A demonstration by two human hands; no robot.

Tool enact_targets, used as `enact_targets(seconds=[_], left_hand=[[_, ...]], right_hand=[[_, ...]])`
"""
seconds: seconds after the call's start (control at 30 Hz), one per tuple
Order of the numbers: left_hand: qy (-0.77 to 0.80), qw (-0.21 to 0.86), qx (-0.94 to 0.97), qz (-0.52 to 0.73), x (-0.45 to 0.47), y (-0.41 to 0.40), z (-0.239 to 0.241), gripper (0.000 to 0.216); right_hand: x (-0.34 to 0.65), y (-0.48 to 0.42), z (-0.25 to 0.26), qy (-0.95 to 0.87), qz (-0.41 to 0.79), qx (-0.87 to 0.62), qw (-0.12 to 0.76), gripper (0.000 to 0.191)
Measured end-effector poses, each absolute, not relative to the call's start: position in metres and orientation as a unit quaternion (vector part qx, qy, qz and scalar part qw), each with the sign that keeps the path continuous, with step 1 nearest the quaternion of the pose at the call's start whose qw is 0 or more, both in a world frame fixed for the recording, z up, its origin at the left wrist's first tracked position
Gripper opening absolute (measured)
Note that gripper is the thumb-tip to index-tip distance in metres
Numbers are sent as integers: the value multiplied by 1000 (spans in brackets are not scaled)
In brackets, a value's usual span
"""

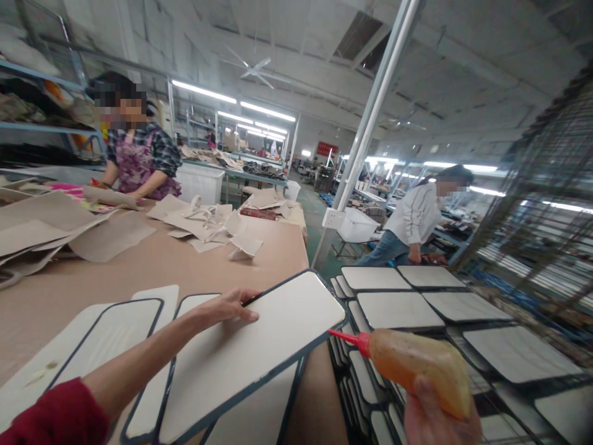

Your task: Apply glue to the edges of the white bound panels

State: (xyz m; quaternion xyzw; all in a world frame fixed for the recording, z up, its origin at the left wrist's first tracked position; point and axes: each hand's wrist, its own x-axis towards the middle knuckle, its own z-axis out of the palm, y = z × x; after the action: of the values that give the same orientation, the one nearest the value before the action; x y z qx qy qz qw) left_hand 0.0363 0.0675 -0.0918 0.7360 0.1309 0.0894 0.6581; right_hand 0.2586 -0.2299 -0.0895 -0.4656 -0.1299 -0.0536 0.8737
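Observation:
My left hand grips the upper long edge of a white panel with a dark border, thumb on its face, and the panel is tilted above the table. My right hand is wrapped round a squeeze bottle of amber liquid with a red nozzle. The nozzle's tip points left, at the panel's lower right corner; whether it touches the edge I cannot tell. Beneath and beside the held panel lie more bordered panels on the table.
To the right, rack shelves hold stacked bordered panels. Beige sheets are spread over the tan table. One person works across the table; another person bends beyond the rack. A metal post rises past the table's far corner.

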Motion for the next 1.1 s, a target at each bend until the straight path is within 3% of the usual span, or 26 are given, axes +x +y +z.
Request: enact_targets(seconds=[1.1], left_hand=[[193, 709, 667, 127, 76, 55, -79, 59]], right_hand=[[249, -226, -112, -202, -13, -505, 839, 55]])
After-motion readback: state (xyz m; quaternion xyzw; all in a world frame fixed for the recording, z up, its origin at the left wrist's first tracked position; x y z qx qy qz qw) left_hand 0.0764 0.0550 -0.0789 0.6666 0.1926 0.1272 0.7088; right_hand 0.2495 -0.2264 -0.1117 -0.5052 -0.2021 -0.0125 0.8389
